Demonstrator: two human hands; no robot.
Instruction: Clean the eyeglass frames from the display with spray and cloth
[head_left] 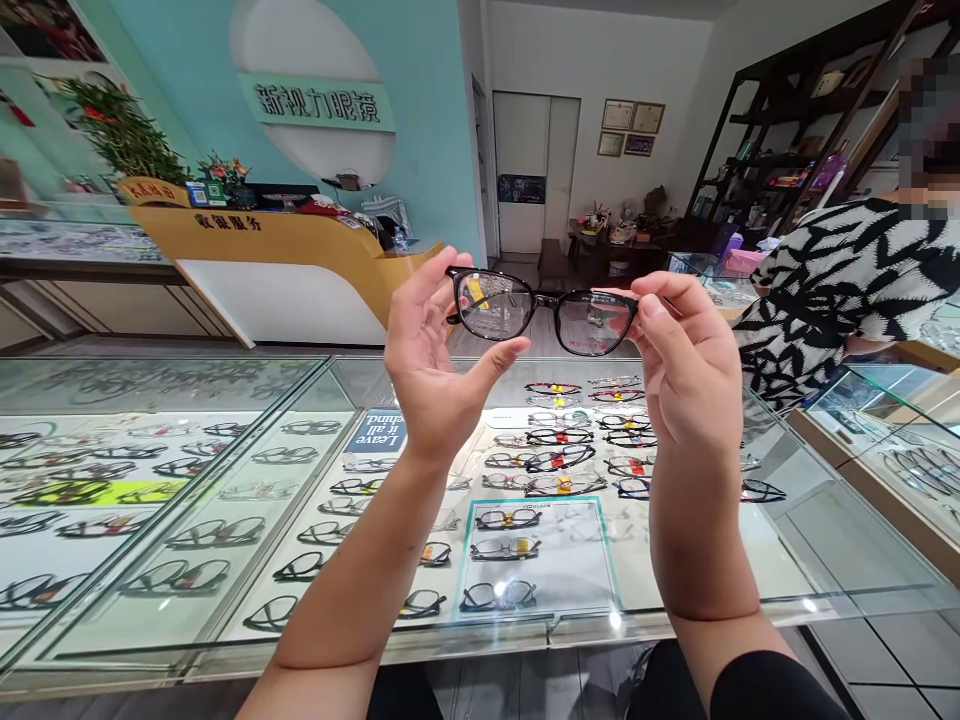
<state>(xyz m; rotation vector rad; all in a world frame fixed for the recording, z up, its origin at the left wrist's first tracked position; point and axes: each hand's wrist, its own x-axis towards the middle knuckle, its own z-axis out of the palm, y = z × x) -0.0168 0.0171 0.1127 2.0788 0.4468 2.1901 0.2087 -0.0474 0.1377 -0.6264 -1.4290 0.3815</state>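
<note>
A pair of black-framed eyeglasses (pixel 546 299) is held up above the glass counter, lenses facing me. Pale lettering and a yellow sticker show through the lenses. At the frame's left end is my left hand (pixel 435 365), its fingers around the corner and its thumb under the left lens. My right hand (pixel 686 350) pinches the right corner near the hinge between thumb and fingers. Beneath my arms, the glass display case (pixel 637 590) contains rows of eyeglasses, among them a clear-lensed pair (pixel 499 596) on a teal-edged card.
A yellow and white service counter (pixel 292 290) stands across the aisle at the left. To the right, a person in a black-and-white patterned top (pixel 847 285) is beside another glass case (pixel 900 430). Dark shelves (pixel 772 130) line the right wall.
</note>
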